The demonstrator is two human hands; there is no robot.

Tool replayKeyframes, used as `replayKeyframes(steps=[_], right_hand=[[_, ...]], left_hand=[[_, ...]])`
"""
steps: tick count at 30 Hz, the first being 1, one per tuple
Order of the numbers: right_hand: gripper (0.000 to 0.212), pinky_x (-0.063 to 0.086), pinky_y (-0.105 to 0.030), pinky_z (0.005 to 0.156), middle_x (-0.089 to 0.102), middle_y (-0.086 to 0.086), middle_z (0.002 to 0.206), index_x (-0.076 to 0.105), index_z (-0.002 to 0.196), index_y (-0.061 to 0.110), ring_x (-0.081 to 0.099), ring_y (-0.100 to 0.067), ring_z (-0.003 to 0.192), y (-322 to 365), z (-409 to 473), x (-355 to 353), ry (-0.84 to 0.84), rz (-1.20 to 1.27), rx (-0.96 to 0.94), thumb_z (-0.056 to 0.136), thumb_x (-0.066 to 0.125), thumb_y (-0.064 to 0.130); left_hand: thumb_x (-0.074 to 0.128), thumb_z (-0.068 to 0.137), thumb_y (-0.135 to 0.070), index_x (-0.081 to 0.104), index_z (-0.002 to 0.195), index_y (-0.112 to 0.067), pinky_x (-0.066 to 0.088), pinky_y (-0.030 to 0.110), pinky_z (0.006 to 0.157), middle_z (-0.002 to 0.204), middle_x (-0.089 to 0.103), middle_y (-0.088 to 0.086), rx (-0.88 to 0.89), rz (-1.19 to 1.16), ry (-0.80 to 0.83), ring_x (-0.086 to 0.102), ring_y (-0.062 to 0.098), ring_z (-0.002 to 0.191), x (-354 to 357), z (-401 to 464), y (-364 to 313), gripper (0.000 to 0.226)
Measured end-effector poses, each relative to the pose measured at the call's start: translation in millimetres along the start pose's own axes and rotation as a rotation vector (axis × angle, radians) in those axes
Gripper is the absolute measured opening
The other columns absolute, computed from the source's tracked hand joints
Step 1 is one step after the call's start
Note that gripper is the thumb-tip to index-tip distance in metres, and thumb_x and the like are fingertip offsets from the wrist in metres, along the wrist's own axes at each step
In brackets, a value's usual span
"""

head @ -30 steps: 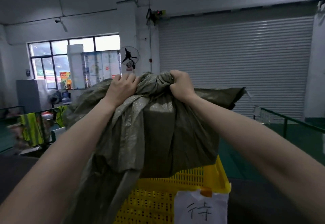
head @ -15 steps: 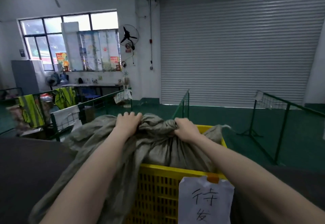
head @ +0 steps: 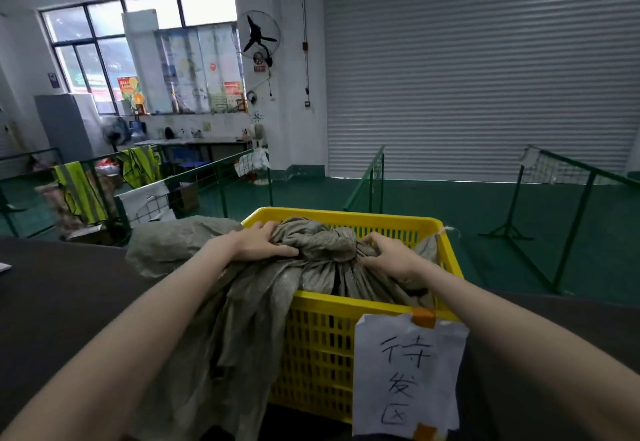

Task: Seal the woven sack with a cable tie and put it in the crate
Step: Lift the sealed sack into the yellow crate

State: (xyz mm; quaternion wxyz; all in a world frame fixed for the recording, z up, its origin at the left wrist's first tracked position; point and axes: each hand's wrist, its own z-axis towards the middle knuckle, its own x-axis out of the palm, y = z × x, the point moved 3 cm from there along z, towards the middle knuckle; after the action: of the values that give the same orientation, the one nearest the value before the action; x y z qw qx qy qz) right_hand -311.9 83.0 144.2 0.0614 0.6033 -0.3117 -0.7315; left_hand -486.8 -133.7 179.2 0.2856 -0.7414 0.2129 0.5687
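Beneath grey shutters, both arms reach forward; left hand (head: 263, 241) and right hand (head: 389, 255) grip sack (head: 322, 250) in crate (head: 346, 305).

Both hands are gripping the bunched top of the sack (head: 322, 250), which is sitting in the yellow crate (head: 346, 316): left hand (head: 263, 243), right hand (head: 388, 255). Loose sack cloth is hanging over the crate's near-left rim, and a handwritten paper label (head: 405, 375) is taped to its front
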Motion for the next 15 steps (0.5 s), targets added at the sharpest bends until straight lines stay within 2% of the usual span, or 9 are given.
replayKeyframes(steps=[2, 5, 9, 12, 15], right_hand=[[0.048, 0.039, -0.025, 0.073, 0.056, -0.009, 0.12, 0.043, 0.133, 0.012, 0.051, -0.018, 0.1, -0.4, -8.5, -5.1, -0.015, 0.019, -0.027, 0.09, 0.058, 0.029], [0.041, 0.046, -0.033, 0.088, 0.056, -0.01, 0.127, 0.047, 0.128, 0.012, 0.054, -0.023, 0.111, -0.4, -16.9, -12.7, -0.042, 0.054, -0.039, 0.09, 0.059, 0.022], [0.036, 0.049, -0.035, 0.089, 0.058, -0.01, 0.124, 0.049, 0.124, 0.011, 0.055, -0.022, 0.109, -2.2, -25.5, -23.6, -0.089, 0.082, -0.042, 0.09, 0.059, 0.018], [0.035, 0.049, -0.03, 0.083, 0.058, -0.009, 0.121, 0.05, 0.122, 0.011, 0.055, -0.019, 0.103, -2.4, -32.8, -32.5, -0.129, 0.121, -0.05, 0.089, 0.061, 0.017], [0.034, 0.047, -0.027, 0.08, 0.059, -0.01, 0.121, 0.05, 0.122, 0.01, 0.056, -0.02, 0.101, -0.2, -41.5, -41.8, -0.145, 0.173, -0.066, 0.09, 0.059, 0.013]], left_hand=[[0.045, 0.056, -0.092, -0.005, 0.15, -0.038, 0.02, 0.055, 0.115, 0.161, 0.006, 0.008, -0.026, 0.136, 0.031, 0.018, 0.035, 0.145, 1.3, -10.1, -3.8, 0.12], [0.052, 0.068, -0.081, -0.011, 0.149, -0.039, 0.029, 0.051, 0.111, 0.158, 0.014, 0.015, -0.062, 0.24, 0.036, 0.026, 0.038, 0.141, 7.8, -20.0, -15.1, 0.111], [0.061, 0.08, -0.061, 0.005, 0.152, -0.029, 0.044, 0.045, 0.099, 0.144, 0.045, 0.013, -0.031, 0.252, -0.036, 0.048, 0.035, 0.126, 9.5, -19.9, -26.5, 0.096], [0.057, 0.089, -0.041, 0.016, 0.149, -0.022, 0.048, 0.041, 0.084, 0.136, 0.051, 0.013, -0.026, 0.381, -0.127, 0.054, 0.034, 0.118, 0.1, -26.2, -37.4, 0.075], [0.053, 0.093, -0.037, 0.031, 0.14, -0.017, 0.045, 0.043, 0.084, 0.135, 0.052, 0.013, -0.047, 0.481, -0.172, 0.054, 0.035, 0.118, -15.8, -31.2, -56.7, 0.056]])
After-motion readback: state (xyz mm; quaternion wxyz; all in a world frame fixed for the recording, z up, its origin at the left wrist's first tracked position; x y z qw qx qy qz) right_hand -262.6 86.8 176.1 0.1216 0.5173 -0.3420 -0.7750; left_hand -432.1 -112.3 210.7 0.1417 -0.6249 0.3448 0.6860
